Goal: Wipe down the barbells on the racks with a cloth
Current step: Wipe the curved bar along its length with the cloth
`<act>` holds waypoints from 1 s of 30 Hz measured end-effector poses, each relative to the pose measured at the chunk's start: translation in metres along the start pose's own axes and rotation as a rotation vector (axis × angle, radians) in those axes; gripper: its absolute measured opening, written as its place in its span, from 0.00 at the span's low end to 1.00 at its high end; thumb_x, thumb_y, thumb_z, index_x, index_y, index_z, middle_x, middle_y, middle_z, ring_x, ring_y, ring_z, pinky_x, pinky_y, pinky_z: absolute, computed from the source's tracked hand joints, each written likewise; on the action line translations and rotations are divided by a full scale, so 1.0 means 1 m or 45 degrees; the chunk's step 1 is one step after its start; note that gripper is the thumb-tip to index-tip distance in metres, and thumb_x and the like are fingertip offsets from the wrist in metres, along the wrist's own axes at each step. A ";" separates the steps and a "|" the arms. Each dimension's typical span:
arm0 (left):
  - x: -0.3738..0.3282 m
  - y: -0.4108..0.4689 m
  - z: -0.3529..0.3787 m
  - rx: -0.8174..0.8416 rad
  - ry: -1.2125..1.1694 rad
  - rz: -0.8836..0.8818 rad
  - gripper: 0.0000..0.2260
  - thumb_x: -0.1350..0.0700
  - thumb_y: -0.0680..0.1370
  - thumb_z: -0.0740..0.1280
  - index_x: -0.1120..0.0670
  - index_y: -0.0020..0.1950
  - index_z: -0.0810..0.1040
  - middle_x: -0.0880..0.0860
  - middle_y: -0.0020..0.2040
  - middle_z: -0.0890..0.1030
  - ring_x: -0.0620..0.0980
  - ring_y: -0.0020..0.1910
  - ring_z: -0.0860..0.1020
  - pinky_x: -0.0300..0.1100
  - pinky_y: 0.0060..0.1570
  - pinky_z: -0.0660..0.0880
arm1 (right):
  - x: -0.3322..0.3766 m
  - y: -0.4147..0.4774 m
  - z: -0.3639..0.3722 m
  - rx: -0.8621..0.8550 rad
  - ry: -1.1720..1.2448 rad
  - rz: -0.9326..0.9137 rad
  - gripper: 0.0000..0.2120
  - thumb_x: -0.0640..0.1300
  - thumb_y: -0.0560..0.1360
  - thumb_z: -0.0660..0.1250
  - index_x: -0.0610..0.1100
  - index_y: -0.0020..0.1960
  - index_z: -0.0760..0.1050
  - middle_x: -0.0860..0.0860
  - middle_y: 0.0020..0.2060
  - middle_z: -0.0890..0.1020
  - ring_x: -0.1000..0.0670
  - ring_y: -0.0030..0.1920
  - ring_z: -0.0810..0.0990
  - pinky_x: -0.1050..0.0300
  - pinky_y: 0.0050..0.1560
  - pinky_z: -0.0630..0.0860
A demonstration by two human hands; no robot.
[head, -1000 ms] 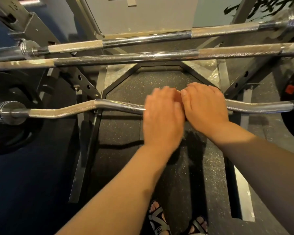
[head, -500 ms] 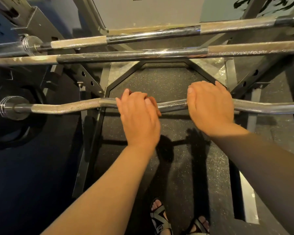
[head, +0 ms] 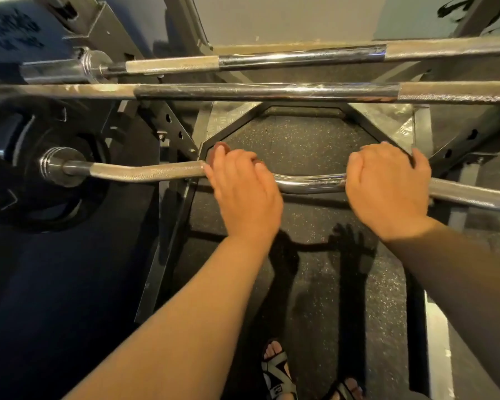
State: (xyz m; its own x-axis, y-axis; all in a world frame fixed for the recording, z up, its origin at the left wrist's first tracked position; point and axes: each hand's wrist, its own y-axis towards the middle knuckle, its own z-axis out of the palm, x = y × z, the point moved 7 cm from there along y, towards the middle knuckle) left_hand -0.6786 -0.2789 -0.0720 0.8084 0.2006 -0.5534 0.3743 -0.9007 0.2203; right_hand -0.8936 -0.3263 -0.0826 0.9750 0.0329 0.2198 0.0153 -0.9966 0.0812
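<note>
speckled rubber flooring [head: 300, 140] lies under the rack [head: 173, 125], ez curl bar [head: 309, 184] on its lowest tier; with the left hand [head: 244, 192] wrapped round the bar over what appears a reddish cloth [head: 220, 148] and the right hand [head: 387, 186] gripping it bare, steady right and slide left along the knurling [head: 145, 170].

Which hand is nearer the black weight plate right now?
Left. The left hand grips the curl bar closer to the plate; the right hand grips it past the middle bend.

Left hand [head: 244, 194] and right hand [head: 387, 190] apart on the curl bar [head: 309, 183]
</note>
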 end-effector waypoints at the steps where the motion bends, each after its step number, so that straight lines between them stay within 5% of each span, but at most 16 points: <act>1: -0.010 -0.005 0.006 -0.005 0.015 0.003 0.14 0.54 0.84 0.53 0.54 0.60 0.75 0.52 0.63 0.76 0.55 0.78 0.60 0.58 0.80 0.43 | 0.009 0.000 0.003 0.010 0.020 -0.007 0.24 0.51 0.84 0.47 0.44 0.55 0.80 0.48 0.56 0.83 0.45 0.64 0.77 0.35 0.74 0.62; 4: -0.035 -0.029 0.018 0.096 0.007 0.285 0.17 0.52 0.85 0.51 0.54 0.64 0.75 0.52 0.66 0.76 0.55 0.78 0.61 0.58 0.80 0.44 | 0.026 -0.003 0.005 -0.010 0.049 -0.045 0.23 0.51 0.85 0.49 0.44 0.60 0.81 0.47 0.60 0.83 0.45 0.67 0.76 0.36 0.73 0.63; 8: -0.013 -0.025 0.005 0.213 0.034 0.503 0.17 0.52 0.85 0.53 0.53 0.70 0.72 0.51 0.71 0.73 0.53 0.80 0.59 0.51 0.80 0.42 | 0.027 -0.001 -0.001 0.030 -0.026 -0.098 0.20 0.50 0.85 0.49 0.45 0.53 0.79 0.48 0.50 0.82 0.45 0.52 0.79 0.42 0.60 0.71; 11: 0.022 -0.001 -0.011 0.087 0.030 0.256 0.17 0.51 0.85 0.50 0.53 0.69 0.72 0.51 0.71 0.72 0.51 0.80 0.57 0.55 0.81 0.45 | 0.028 0.000 -0.004 0.026 0.010 -0.054 0.19 0.50 0.84 0.49 0.47 0.45 0.76 0.51 0.43 0.78 0.48 0.45 0.74 0.41 0.61 0.71; 14: 0.020 0.003 -0.004 0.007 0.009 0.010 0.18 0.52 0.85 0.49 0.56 0.69 0.72 0.53 0.72 0.71 0.54 0.81 0.53 0.60 0.80 0.45 | 0.036 0.001 0.001 0.054 0.078 -0.011 0.20 0.50 0.84 0.48 0.48 0.47 0.77 0.51 0.46 0.80 0.47 0.52 0.78 0.36 0.69 0.66; 22: 0.034 -0.002 -0.015 0.164 0.158 0.454 0.20 0.51 0.86 0.50 0.53 0.75 0.68 0.51 0.76 0.69 0.51 0.81 0.54 0.53 0.81 0.42 | 0.088 0.002 0.006 0.101 0.175 -0.197 0.23 0.56 0.86 0.46 0.48 0.51 0.78 0.55 0.45 0.75 0.47 0.51 0.79 0.38 0.69 0.68; 27: 0.050 0.019 -0.023 -0.038 0.174 0.036 0.20 0.51 0.85 0.49 0.57 0.72 0.70 0.55 0.75 0.69 0.55 0.81 0.53 0.57 0.80 0.42 | 0.089 0.003 0.007 0.157 0.109 -0.193 0.24 0.57 0.86 0.44 0.50 0.51 0.77 0.55 0.45 0.76 0.48 0.51 0.79 0.37 0.70 0.67; 30: 0.020 0.001 -0.007 -0.036 0.072 0.038 0.21 0.52 0.85 0.48 0.58 0.73 0.69 0.56 0.77 0.67 0.55 0.82 0.50 0.58 0.80 0.39 | 0.090 0.003 0.007 0.158 0.094 -0.168 0.24 0.57 0.85 0.44 0.50 0.51 0.78 0.53 0.46 0.80 0.48 0.50 0.79 0.39 0.67 0.69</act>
State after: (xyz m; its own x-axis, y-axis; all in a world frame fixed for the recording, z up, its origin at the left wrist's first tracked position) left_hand -0.6587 -0.2730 -0.0774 0.8433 0.1962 -0.5003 0.3621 -0.8954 0.2591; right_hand -0.8044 -0.3264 -0.0692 0.9438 0.1646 0.2865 0.1733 -0.9848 -0.0053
